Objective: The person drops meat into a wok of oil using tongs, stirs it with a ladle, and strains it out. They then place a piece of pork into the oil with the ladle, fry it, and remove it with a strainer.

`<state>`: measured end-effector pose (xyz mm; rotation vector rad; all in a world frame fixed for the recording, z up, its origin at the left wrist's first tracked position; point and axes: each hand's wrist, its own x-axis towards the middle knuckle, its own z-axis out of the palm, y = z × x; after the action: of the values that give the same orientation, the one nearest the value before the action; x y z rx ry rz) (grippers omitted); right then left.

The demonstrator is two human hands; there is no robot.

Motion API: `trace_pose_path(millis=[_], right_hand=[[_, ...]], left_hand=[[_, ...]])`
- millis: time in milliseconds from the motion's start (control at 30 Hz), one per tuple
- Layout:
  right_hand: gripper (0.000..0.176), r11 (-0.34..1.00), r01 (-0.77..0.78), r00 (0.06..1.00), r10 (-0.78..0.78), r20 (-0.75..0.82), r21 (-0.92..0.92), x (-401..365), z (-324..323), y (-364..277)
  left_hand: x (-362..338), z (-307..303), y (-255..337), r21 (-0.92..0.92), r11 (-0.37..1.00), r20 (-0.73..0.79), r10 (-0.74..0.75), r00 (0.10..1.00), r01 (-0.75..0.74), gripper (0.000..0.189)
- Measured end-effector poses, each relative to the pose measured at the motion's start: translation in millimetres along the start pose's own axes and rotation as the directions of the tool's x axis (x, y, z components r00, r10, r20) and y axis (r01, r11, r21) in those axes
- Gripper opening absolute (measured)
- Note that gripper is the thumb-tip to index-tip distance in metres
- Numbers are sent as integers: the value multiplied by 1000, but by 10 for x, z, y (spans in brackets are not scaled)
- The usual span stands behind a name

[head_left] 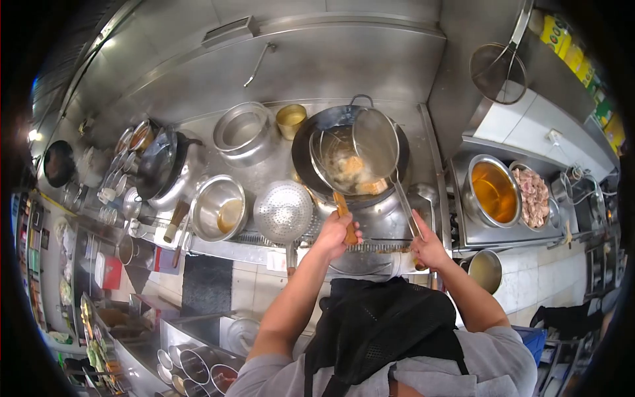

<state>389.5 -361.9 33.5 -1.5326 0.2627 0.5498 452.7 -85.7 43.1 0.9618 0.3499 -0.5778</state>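
My left hand point(336, 235) is closed round the wooden handle of a skimmer point(340, 206), whose round head lies inside the black wok point(305, 129). My right hand point(430, 245) grips the long metal handle of a mesh strainer point(376, 135), held tilted over the wok's right half. Golden-brown pieces of food point(354, 165) sit low in the wok, around and below the two tools; one piece point(374, 186) shows near the front rim. Bubbling or steam partly blurs the wok's contents. Left of my left hand rests a perforated ladle point(283, 212), its handle toward me.
Steel bowls point(221, 206), a pot point(242, 129) and a brass-coloured can point(291, 119) stand left of the wok. On the right counter are a bowl of amber liquid point(493, 190) and a bowl of raw meat point(531, 197). Another strainer point(498, 73) hangs upper right.
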Motion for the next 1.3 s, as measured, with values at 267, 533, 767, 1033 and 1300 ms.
trace_pose_path(millis=[267, 533, 767, 1033, 1300], right_hand=[[77, 738, -93, 944, -148, -295, -668, -406, 68, -137], [82, 968, -37, 977, -17, -214, -248, -357, 314, -309], [78, 576, -15, 881, -379, -283, -817, -76, 97, -212], [77, 607, 143, 889, -426, -168, -782, -83, 5, 19], [80, 939, 302, 927, -330, -181, -165, -355, -122, -388]], left_hand=[[107, 45, -6, 51, 997, 102, -68, 992, 63, 18], [183, 159, -94, -12, 998, 198, -51, 979, 54, 15], [384, 223, -157, -105, 988, 213, -86, 973, 111, 15], [516, 124, -119, -269, 958, 257, -23, 966, 94, 20], [-10, -228, 112, -327, 944, 436, 115, 892, 38, 24]])
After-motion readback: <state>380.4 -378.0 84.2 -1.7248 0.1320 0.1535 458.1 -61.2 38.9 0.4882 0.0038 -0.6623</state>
